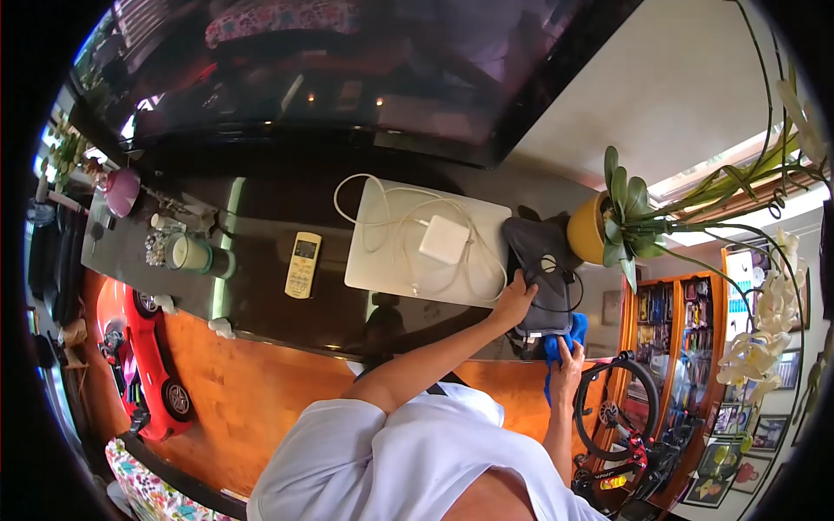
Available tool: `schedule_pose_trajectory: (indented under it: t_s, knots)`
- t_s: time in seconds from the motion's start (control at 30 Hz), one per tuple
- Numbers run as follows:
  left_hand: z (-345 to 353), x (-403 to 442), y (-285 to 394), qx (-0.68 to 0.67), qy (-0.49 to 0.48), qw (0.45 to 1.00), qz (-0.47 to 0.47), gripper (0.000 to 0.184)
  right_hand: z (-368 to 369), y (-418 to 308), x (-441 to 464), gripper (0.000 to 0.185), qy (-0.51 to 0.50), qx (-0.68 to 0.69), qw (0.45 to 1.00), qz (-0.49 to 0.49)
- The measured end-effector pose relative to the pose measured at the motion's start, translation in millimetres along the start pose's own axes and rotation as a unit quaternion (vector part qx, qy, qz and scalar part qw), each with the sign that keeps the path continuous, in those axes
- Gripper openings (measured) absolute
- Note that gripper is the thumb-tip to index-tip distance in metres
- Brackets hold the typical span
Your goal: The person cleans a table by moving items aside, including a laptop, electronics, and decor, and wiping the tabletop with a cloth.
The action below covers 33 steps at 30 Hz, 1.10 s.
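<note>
A dark grey pouch [543,247] with a thin black cord lies on the dark glossy cabinet top, beside the laptop's right edge. My left hand [516,302] grips the pouch near its front left side, fingers curled against it. A bright blue cloth [577,330] hangs over the cabinet's front edge, bunched up, and my right hand [569,366] is closed on it. To the left, a silver laptop [369,260] lies shut, with a white power adapter [444,239] and its looped white cable on top.
A yellow pot [588,227] with an orchid stands right of the pouch. A remote control [302,265] and a glass candle [190,253] are on the left. A large TV [347,78] rises behind; a bicycle [618,408] stands at the lower right.
</note>
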<state>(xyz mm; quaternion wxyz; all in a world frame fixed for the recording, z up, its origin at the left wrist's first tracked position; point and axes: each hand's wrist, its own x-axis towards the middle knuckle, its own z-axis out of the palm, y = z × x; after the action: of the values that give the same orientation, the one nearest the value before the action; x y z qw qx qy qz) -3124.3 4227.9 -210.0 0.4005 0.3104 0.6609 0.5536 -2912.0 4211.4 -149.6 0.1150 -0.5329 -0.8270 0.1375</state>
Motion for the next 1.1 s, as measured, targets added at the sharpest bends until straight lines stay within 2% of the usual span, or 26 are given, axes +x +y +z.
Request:
schedule_pose_trajectory:
  t_s: [0.1, 0.13, 0.23, 0.27, 0.33, 0.37, 0.4, 0.43, 0.47, 0.5, 0.53, 0.57, 0.6, 0.7, 0.8, 0.9, 1.0, 1.1]
  knots:
    - [-2.9, -9.6, -6.1, 0.010, -0.033, 0.999, 0.035, 0.077, -8.5, 16.2, 0.7, 0.064, 0.002, -0.042, 0.999, 0.018]
    - [-9.1, -13.8, -5.4, 0.018, -0.068, 0.996, 0.061, 0.095, -7.6, 36.2, 2.2, 0.063, 0.015, -0.039, 0.999, 0.028]
    - [-35.8, -38.2, 15.1, 0.001, -0.140, 0.990, 0.021, 0.104, -21.1, 66.4, 6.3, 0.059, 0.076, -0.047, 0.995, 0.040]
    - [-40.9, -44.5, 12.6, 0.011, -0.145, 0.988, 0.044, 0.106, -25.5, 68.5, 9.2, 0.059, 0.095, -0.045, 0.994, 0.037]
    - [-73.9, -51.5, 26.2, -0.021, -0.297, 0.955, 0.006, 0.098, -31.8, 71.5, 15.0, 0.061, 0.128, -0.023, 0.990, 0.051]
    - [-100.1, -56.1, 44.9, -0.035, -0.371, 0.928, -0.015, 0.094, -39.1, 61.7, 17.8, 0.061, 0.141, -0.013, 0.989, 0.035]
    - [-143.2, -70.4, 99.6, -0.067, -0.381, 0.921, -0.048, 0.080, -46.0, 49.1, 19.5, 0.061, 0.152, -0.009, 0.988, 0.035]
    - [-143.6, -53.0, 69.9, -0.125, -0.379, 0.917, 0.017, 0.074, -52.5, 35.3, 21.1, 0.061, 0.162, -0.005, 0.986, 0.035]
    - [-164.8, -47.1, 76.9, -0.056, -0.314, 0.944, 0.090, 0.072, -58.5, 21.0, 22.2, 0.062, 0.153, 0.023, 0.986, 0.055]
    - [-182.7, -30.8, 73.9, 0.044, -0.220, 0.964, 0.145, 0.075, -61.9, 10.5, 22.3, 0.062, 0.165, 0.026, 0.985, 0.044]
    - [-199.0, -12.6, 58.2, 0.180, -0.067, 0.952, 0.238, 0.081, -64.7, 1.9, 21.6, 0.062, 0.175, 0.028, 0.984, 0.033]
    - [-220.7, 7.2, 60.3, 0.304, -0.034, 0.925, 0.223, 0.090, -66.8, -4.5, 20.9, 0.062, 0.186, 0.030, 0.982, 0.022]
    - [-235.9, 9.9, 72.1, 0.415, -0.017, 0.896, 0.157, 0.088, -68.2, -8.8, 19.9, 0.063, 0.191, 0.036, 0.981, 0.010]
    - [-257.4, 38.9, 54.4, 0.540, -0.029, 0.835, 0.104, 0.085, -68.7, -21.2, 16.3, 0.064, 0.218, 0.052, 0.974, -0.019]
    - [-262.8, 57.6, 36.6, 0.585, -0.057, 0.795, 0.152, 0.077, -70.1, -36.4, 11.6, 0.064, 0.222, 0.086, 0.971, -0.009]
    - [-260.4, 59.5, 30.2, 0.550, -0.029, 0.819, 0.162, 0.066, -70.8, -46.2, 8.3, 0.065, 0.225, 0.097, 0.969, -0.019]
    - [-256.5, 61.3, 31.0, 0.541, -0.018, 0.831, 0.128, 0.058, -67.7, -53.9, 7.4, 0.066, 0.222, 0.096, 0.970, -0.026]
    - [-252.9, 55.0, 28.9, 0.563, 0.029, 0.799, 0.210, 0.031, -61.7, -65.1, 6.8, 0.066, 0.206, 0.138, 0.969, -0.011]
